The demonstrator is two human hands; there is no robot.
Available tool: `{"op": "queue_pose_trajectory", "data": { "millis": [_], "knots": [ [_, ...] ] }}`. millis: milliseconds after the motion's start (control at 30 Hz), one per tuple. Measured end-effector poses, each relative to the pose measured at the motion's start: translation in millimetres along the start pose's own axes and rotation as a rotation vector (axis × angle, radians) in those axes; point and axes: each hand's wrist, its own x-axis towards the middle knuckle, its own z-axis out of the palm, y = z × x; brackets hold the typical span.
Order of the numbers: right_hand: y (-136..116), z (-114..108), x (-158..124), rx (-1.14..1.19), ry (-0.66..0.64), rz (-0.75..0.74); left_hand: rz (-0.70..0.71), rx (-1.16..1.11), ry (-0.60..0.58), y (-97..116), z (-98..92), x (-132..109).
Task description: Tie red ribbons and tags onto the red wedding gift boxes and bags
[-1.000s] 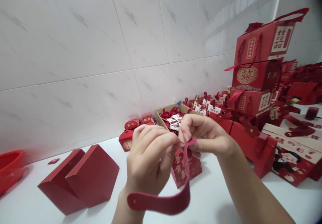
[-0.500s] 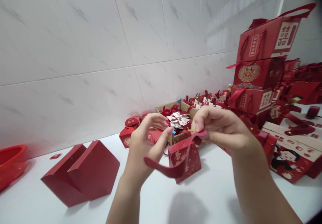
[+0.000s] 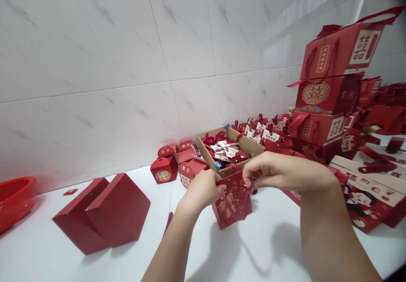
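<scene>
A small red gift box (image 3: 236, 203) with gold lettering stands on the white table in front of me. My left hand (image 3: 201, 191) is closed at its upper left edge, fingers pinching a dark red ribbon (image 3: 236, 215). That ribbon sags across the front of the box toward my right hand; a loose tail shows left of my left wrist. At the upper right edge, my right hand (image 3: 274, 170) pinches the ribbon's other part, with a small gold-coloured piece by the fingertips. My fingers partly hide the top of the box.
Behind the gift box, an open cardboard box (image 3: 253, 146) holds ribbons and tags. Small red boxes (image 3: 164, 170) stand left of it. Two folded red boxes (image 3: 119, 214) and a red basin (image 3: 15, 203) are at left. Stacked red boxes (image 3: 330, 91) rise at right, beside a cartoon-printed box (image 3: 368, 189).
Both hands have come down to the top of the gift box. My left hand, earlier open with fingers apart, has closed on the ribbon. My right hand still pinches the ribbon.
</scene>
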Motion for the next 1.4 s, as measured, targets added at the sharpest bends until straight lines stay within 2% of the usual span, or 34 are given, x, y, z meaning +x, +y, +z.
{"op": "queue_pose_trajectory", "data": {
  "millis": [167,467,567,833,933,1033,1100,1233,1400],
  "knots": [
    [8,2,15,-0.090,0.017,-0.047,0.029,0.023,0.061,1,-13.1,-5],
    [6,9,29,0.133,0.197,-0.236,0.242,-0.166,0.321,17,-37.4,-43],
    [2,9,26,0.159,0.262,-0.265,0.244,-0.164,0.342,21,-40.8,-49],
    [-3,17,30,0.115,0.383,-0.231,0.230,-0.117,0.345,24,-41.3,-49],
    [-2,22,35,0.127,0.463,-0.199,0.253,-0.106,0.379,24,-40.2,-47],
    [1,26,40,0.115,0.513,-0.235,0.251,-0.099,0.415,23,-40.4,-46],
    [4,27,42,0.095,0.540,-0.284,0.241,-0.152,0.402,21,-41.5,-48],
    [7,28,41,0.071,0.651,-0.311,0.192,-0.345,0.292,12,-47.5,-59],
    [7,27,39,0.096,0.808,-0.318,0.182,-0.301,0.161,-6,-63.0,-74]
  ]
}}
